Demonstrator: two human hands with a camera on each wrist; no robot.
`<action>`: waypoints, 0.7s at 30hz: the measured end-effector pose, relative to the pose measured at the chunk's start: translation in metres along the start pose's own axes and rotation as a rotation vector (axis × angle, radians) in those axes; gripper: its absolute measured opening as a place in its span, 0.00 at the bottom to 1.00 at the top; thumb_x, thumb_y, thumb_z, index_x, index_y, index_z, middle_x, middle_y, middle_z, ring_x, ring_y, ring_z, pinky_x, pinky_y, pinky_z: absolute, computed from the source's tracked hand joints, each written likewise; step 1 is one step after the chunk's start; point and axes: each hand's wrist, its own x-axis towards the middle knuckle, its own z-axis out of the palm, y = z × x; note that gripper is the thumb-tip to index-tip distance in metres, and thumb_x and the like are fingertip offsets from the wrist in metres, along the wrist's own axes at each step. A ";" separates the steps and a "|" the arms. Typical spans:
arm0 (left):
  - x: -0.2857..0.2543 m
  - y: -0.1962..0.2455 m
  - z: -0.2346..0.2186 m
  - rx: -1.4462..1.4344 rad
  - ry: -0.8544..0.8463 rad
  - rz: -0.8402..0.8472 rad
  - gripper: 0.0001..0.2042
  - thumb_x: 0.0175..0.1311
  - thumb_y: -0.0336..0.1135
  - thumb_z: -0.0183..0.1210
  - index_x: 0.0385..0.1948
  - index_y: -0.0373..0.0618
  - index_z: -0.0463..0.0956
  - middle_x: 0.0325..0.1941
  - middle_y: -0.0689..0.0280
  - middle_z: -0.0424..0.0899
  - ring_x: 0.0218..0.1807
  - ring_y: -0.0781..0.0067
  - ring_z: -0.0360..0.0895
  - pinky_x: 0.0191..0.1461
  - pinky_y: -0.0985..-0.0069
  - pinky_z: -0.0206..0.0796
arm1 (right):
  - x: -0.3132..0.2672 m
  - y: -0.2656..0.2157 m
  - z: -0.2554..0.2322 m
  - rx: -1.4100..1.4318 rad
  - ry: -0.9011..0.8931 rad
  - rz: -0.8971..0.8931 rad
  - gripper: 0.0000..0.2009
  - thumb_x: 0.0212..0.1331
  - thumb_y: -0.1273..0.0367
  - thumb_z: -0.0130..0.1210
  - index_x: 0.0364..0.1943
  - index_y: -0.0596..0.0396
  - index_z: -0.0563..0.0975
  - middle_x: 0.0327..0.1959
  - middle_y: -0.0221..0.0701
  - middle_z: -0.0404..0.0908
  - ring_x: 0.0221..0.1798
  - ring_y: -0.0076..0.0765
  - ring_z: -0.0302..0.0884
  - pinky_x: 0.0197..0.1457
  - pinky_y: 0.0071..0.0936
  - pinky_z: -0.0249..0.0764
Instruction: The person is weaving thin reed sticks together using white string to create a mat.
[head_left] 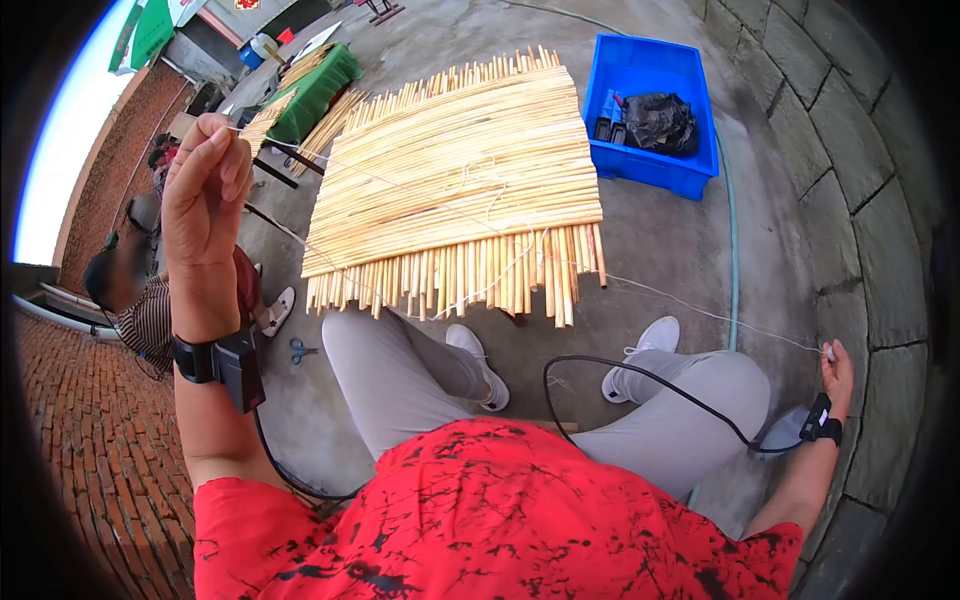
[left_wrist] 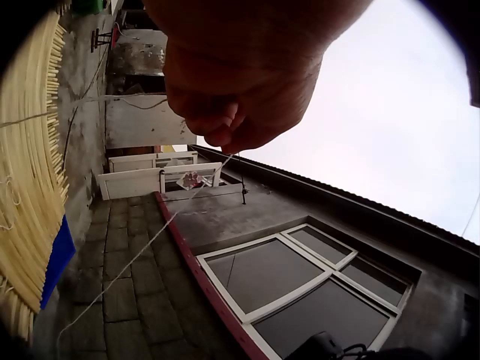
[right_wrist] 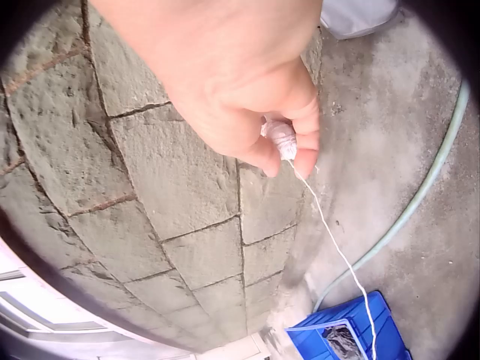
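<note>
My left hand (head_left: 206, 195) is raised at the far left of the head view and pinches a thin white string (left_wrist: 154, 238) between thumb and fingers. Out to the right and lower, my right hand (head_left: 838, 374) holds a small wound bundle of white string (right_wrist: 280, 139) in its curled fingers. From that bundle a taut strand (right_wrist: 341, 255) runs back toward the mat. Between the hands lies a mat of pale reed sticks (head_left: 450, 170), its near row of sticks crosswise under the upper ones. Loose loops of string (head_left: 485, 178) lie on top of it.
A blue plastic bin (head_left: 650, 170) with a black plastic bag (head_left: 660, 122) stands beyond the mat on the right. Scissors (head_left: 298, 350) lie on the concrete by my knee. A seated person (head_left: 150, 310) is at the left. A hose (head_left: 735, 250) runs near the stone wall (head_left: 850, 150).
</note>
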 end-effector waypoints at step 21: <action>-0.022 -0.098 0.203 0.124 -0.662 -0.493 0.05 0.63 0.31 0.49 0.31 0.41 0.65 0.09 0.75 0.59 0.11 0.89 0.48 0.13 0.89 0.36 | -0.097 0.224 -0.069 -0.210 0.234 0.513 0.09 0.55 0.72 0.52 0.37 0.62 0.71 0.28 0.37 0.73 0.29 0.38 0.77 0.30 0.33 0.77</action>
